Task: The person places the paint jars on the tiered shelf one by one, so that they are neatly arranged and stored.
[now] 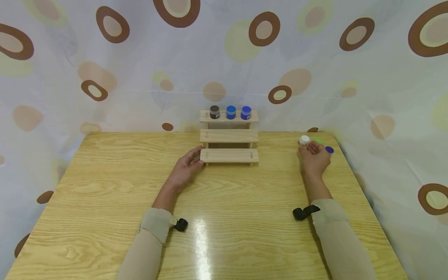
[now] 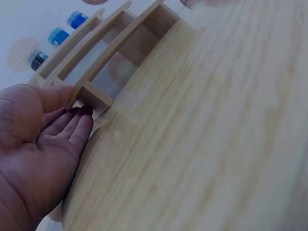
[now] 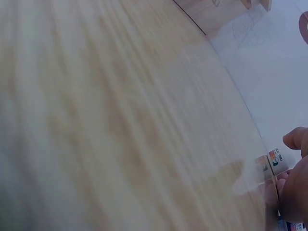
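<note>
At the left end of the lowest tier of a three-tier wooden rack (image 1: 229,155), my left hand (image 1: 185,171) grips the edge, its thumb against the board and its fingers behind it. My right hand (image 1: 315,159) is by several small paint jars at the table's far right. A white jar (image 1: 304,140) stands just left of it, also seen near the thumb in the right wrist view (image 3: 280,161). Behind its fingers shows a green lid (image 1: 317,140), partly hidden. A purple-lidded jar (image 1: 329,150) stands to its right. No jar is visibly held by the right hand.
On the rack's top tier stand a black jar (image 1: 214,112), a blue jar (image 1: 231,112) and a darker blue jar (image 1: 246,112). The wooden table (image 1: 241,217) ends at a patterned cloth (image 1: 196,58) behind the rack and along the right.
</note>
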A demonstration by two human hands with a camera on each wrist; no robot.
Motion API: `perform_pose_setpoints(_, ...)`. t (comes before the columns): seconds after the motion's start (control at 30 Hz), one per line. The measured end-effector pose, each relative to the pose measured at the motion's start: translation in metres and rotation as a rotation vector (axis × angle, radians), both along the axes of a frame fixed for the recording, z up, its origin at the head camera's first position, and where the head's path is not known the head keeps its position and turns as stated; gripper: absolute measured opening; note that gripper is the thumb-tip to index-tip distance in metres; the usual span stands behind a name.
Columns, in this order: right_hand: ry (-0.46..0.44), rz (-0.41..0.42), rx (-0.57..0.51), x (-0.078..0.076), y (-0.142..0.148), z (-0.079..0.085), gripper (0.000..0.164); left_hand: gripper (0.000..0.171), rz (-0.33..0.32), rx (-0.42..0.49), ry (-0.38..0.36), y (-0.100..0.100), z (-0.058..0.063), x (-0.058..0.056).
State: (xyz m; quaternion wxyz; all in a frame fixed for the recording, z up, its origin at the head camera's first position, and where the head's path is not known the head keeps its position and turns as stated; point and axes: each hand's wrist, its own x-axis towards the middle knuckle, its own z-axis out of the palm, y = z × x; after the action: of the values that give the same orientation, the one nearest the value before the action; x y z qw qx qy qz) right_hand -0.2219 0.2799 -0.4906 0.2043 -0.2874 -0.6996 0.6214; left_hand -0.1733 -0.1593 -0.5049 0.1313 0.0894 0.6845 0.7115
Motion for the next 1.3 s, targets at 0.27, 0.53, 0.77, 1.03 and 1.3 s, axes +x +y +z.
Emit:
perform_pose_setpoints(0.27, 0.072, -0.037, 0.038, -0.013, -0.002, -0.012, 0.052, 0.064, 0.007, -0.001, -0.012, 0.002, 0.001, 0.001)
perform_pose_setpoints(0.53, 0.071, -0.049, 0.139, -0.023, -0.011, -0.013, 0.046, 0.065, 0.002, 0.007, -0.007, 0.000, 0.001, 0.002)
perform_pose_setpoints(0.77, 0.055, -0.070, 0.180, -0.028, -0.013, -0.015, 0.038, 0.065, -0.001, -0.003, 0.001, 0.000, 0.001, 0.002)
perform_pose_setpoints(1.03, 0.079, -0.070, 0.235, -0.026, -0.013, -0.016, 0.035, 0.064, -0.004, 0.008, -0.004, 0.002, 0.004, 0.003)
perform_pose_setpoints(1.3, 0.117, -0.008, 0.272, -0.023, -0.016, -0.019, 0.035, 0.064, 0.002, 0.010, -0.004, 0.001, 0.004, 0.002)
